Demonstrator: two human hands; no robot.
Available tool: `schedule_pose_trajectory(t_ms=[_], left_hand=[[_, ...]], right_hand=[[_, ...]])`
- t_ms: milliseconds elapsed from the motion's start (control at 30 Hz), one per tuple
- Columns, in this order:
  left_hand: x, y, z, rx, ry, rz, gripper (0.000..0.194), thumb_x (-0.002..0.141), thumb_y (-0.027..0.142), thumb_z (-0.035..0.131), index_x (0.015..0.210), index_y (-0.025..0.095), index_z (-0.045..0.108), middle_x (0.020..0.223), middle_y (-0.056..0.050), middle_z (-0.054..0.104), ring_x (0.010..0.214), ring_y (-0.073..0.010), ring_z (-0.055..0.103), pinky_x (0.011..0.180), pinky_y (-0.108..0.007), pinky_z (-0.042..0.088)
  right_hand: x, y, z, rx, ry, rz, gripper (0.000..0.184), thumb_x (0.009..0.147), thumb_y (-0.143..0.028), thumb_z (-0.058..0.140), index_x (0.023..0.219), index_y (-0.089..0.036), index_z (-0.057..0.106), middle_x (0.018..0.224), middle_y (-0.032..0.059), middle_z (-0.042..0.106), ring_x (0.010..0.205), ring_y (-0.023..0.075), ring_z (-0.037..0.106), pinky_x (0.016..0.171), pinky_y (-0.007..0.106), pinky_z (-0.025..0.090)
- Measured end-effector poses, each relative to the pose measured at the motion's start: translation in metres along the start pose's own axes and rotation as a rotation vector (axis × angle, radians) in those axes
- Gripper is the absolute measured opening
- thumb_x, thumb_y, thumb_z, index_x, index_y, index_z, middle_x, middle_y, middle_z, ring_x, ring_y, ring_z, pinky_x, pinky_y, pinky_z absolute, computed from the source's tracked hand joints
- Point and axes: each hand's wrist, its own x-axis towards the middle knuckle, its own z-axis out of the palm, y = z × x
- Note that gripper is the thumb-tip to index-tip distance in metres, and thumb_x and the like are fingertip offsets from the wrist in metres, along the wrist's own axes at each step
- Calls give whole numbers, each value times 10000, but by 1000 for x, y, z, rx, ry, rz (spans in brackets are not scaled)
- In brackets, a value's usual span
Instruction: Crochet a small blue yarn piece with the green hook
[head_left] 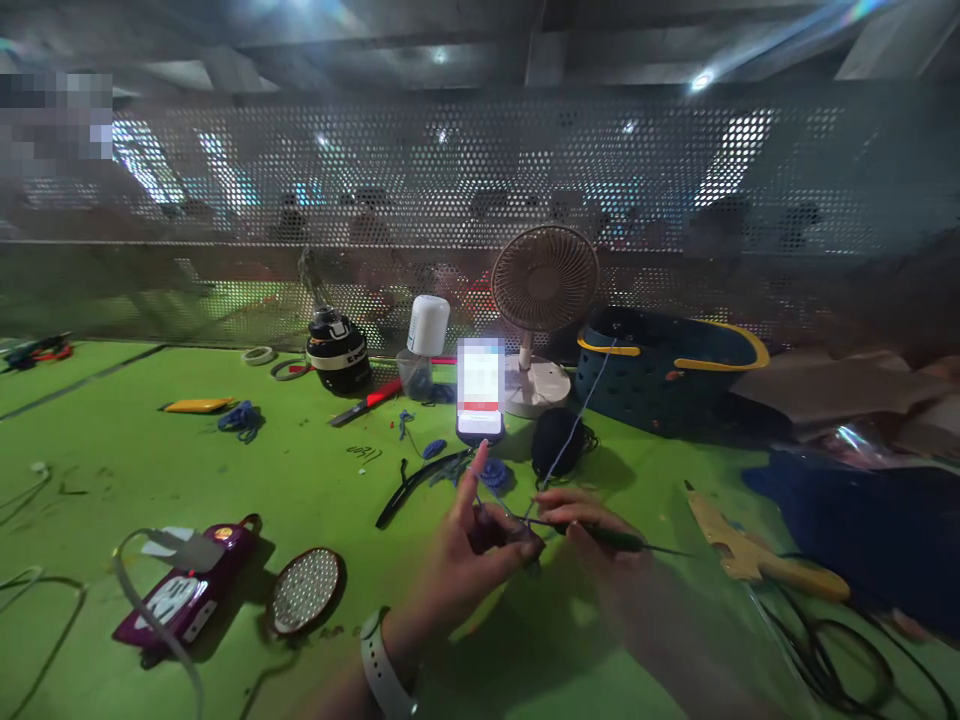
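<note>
My left hand, with a white band on the wrist, pinches a small dark blue-purple crochet piece, with the index finger raised and yarn running by it. My right hand is closed on a crochet hook with a dark handle; its thin tip meets the yarn at the left fingers. A strand of yarn rises from the work to the dark blue basket with yellow handles. Beyond my hands lie a round blue crochet piece and a dark ball of yarn. The fingers partly hide the piece being worked.
A lit phone stands before a small fan. To the left are a black jug, a red-handled knife, a purple power strip and a round studded object. A yellow glue gun with its cable lies right.
</note>
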Motion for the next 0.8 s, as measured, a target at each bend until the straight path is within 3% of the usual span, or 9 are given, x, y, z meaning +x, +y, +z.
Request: schedule_pose_trajectory(t_ms=[100,233,467,700,800], left_hand=[[1,1,0,-29,-27,-4,1202,660,122,855,1564,245,71,753,14,662,694,-138,634,696,-284,510],[1,3,0,-34,-57,-76,1206,659,102,847,1564,218,58,789,-5,689,728,-139,641,727,-287,500],[4,2,-5,-43,-66,-100,1155,656,72,840,1558,206,132,764,-3,719,723,-133,648,763,-294,492],[7,-3,-10,-43,-69,-100,985,682,17,771,1519,188,281,711,8,733,702,-137,655,763,-302,478],[7,-2,-10,-89,-49,-114,944,678,-5,711,1506,165,292,874,-56,774,866,-177,680,823,-314,461]], right_hand=[[1,0,-6,-127,-87,-86,163,827,-425,719,858,-275,776,1011,49,780,1002,244,709,904,395,546],[1,1,-7,-178,3,-38,174,851,-428,692,880,-269,757,953,34,792,911,221,726,836,359,574],[1,1,-3,-166,128,-89,186,864,-452,667,860,-280,737,911,17,787,864,219,726,792,353,577],[4,1,-4,-122,146,-100,223,849,-485,669,864,-269,725,893,28,784,853,230,719,789,383,556],[5,1,-5,-142,146,-142,204,865,-458,664,870,-263,720,902,22,789,853,213,724,782,352,557]])
